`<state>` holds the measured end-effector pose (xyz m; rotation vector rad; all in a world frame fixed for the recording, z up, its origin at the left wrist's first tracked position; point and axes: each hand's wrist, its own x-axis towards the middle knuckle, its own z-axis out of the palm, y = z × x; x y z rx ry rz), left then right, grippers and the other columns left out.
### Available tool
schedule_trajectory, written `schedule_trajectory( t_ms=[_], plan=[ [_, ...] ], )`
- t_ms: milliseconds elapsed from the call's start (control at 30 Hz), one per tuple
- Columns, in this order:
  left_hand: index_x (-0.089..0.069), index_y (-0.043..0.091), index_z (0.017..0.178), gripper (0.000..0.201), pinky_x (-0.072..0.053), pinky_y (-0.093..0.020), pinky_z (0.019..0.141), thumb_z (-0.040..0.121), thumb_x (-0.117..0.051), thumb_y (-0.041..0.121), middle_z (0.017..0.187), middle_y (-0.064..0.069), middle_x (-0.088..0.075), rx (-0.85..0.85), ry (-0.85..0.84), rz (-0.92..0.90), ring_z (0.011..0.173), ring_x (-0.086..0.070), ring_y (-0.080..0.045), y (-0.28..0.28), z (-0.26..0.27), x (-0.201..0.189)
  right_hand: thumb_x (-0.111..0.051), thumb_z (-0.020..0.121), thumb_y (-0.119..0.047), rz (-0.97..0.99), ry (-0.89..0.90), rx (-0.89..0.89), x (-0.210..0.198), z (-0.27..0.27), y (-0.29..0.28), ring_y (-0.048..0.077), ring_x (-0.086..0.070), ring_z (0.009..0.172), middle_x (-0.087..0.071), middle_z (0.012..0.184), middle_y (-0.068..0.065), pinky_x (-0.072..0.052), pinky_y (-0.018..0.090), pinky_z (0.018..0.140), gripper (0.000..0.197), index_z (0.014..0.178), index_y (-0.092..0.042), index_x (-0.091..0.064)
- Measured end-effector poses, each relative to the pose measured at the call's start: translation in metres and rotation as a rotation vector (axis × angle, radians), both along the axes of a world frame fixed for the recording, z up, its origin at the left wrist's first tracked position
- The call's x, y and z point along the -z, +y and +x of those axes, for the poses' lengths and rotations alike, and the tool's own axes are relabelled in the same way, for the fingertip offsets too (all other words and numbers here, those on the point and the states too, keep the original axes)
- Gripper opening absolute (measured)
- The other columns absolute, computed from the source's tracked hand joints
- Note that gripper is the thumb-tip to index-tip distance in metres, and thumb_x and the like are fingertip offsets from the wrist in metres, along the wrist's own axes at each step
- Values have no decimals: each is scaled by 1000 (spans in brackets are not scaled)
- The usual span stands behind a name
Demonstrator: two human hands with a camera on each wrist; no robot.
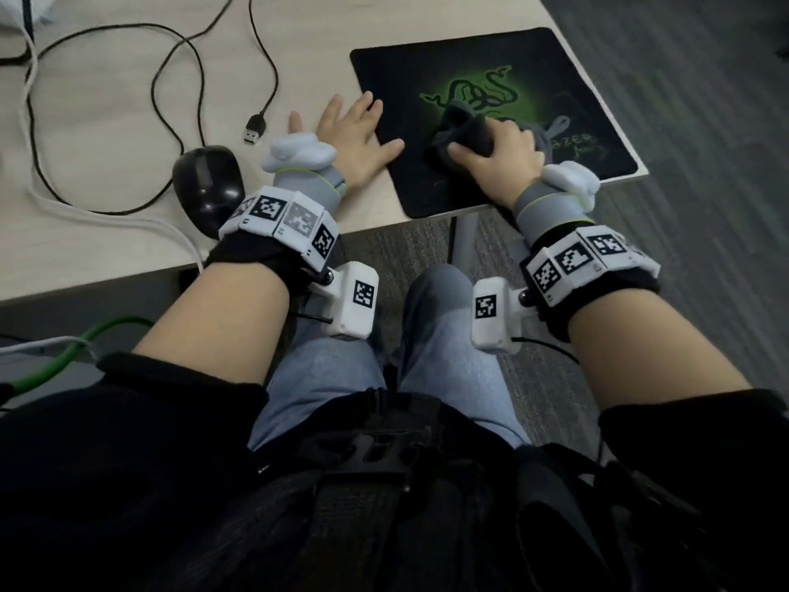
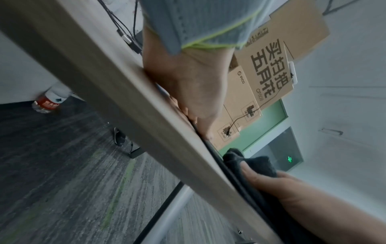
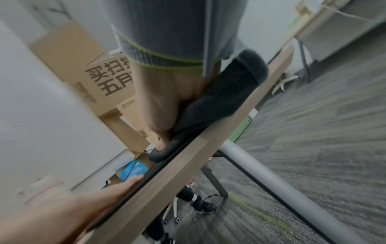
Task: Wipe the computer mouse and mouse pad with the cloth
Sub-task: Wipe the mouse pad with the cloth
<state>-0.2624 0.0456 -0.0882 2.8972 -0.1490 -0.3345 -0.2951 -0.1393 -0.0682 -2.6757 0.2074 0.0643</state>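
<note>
— What's the cloth (image 1: 465, 136) like?
— Dark grey, bunched, mid-pad on the black mouse pad (image 1: 593, 121) with its green emblem, at the desk's (image 1: 106, 117) right front corner.
— The hands?
— The right hand (image 1: 499, 151) is clenched round the cloth, pressing down. The left hand (image 1: 356, 136) lies flat, fingers spread, across the pad's left edge.
— The mouse (image 1: 209, 185)?
— Black, near the front edge, left of the pad, long axis front to back.
</note>
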Motion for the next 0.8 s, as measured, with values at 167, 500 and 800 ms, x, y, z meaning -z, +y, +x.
schedule_trajectory(
  t_ms=[167,500,800],
  plan=[
    [-13,32,149,52,-1,-67,111,99,-26,36,159,15,-5,-13,-40,3,148,0,-16,-3,-3,1,-65,81,-46,111,90,-288,-1,-20,22,30,-47,122,-60,115,4,-32,40,99,36,112,-27,-62],
    [-11,30,149,64,0,-67,111,94,-28,58,159,14,-3,15,-23,-10,148,2,-17,0,-4,-1,-56,88,-44,2,31,47,-6,-13,-3,34,-34,132,-47,136,12,-29,45,105,45,127,-22,-51],
    [-11,28,150,64,1,-67,111,95,-28,56,159,13,-2,13,-5,-12,148,3,-18,-4,-6,-6,-55,88,-45,-34,59,-47,-4,-11,9,34,-34,130,-46,134,12,-28,45,104,45,127,-23,-51]
  ],
)
